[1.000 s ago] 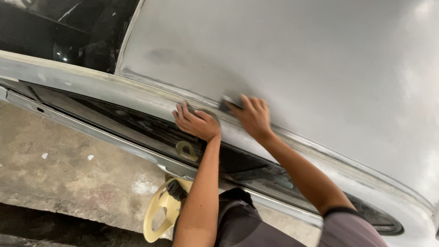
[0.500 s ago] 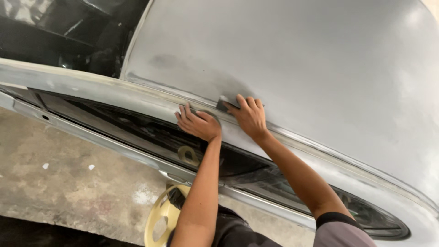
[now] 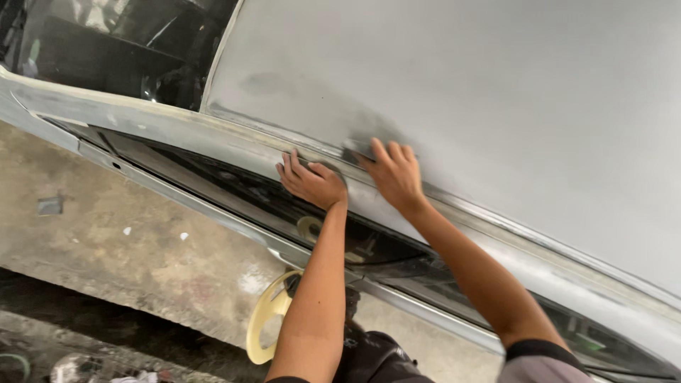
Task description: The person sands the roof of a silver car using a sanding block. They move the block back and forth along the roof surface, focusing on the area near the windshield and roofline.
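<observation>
Grey sanding block (image 3: 352, 152) under right hand (image 3: 394, 174), on car panel (image 3: 496, 106)

Stained concrete floor (image 3: 128, 248), dark gutter with debris along its edge (image 3: 92, 354), dim daylight

Dull grey car panel (image 3: 496, 106), pale yellow disc (image 3: 266, 319).

No packages, labels, signs or screens visible anywhere in view.
</observation>
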Tool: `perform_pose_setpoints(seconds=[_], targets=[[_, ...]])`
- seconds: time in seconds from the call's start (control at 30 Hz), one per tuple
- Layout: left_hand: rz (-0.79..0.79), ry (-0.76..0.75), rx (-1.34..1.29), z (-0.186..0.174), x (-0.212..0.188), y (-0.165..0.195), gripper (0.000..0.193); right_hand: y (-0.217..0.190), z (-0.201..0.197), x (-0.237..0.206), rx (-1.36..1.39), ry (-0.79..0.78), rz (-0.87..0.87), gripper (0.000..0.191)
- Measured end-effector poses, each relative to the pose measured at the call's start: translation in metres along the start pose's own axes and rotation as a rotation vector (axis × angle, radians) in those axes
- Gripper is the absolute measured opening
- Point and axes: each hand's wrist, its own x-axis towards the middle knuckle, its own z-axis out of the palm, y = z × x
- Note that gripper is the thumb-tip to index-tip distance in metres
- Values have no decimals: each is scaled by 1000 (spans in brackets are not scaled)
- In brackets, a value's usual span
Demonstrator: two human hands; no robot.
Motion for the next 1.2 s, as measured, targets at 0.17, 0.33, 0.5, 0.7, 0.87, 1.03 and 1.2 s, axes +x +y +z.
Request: perform_pose_setpoints(seconds=[0.17,0.33,0.5,0.7,0.87,1.03,1.2], targets=[[34,33,-27,0,1,-2,39,8,0,-6,-45,50,24,35],[76,106,-20,1,0,-5,41,-1,9,11,60,-31,-20,20],[72,60,-28,7,-5,-10,37,23,-6,-43,46,-46,66,32],[66,55,-15,11,-8,-14,37,43,-6,-86,60,-100,80,25],[24,-10,-24,11,-8,-17,36,68,-18,-131,181,-163,286,26],[42,17,-52,13,-6,-19,36,82,-31,-153,61,-207,281,30],[38,6,-56,13,-5,-19,34,93,-36,-173,127,-213,314,29]])
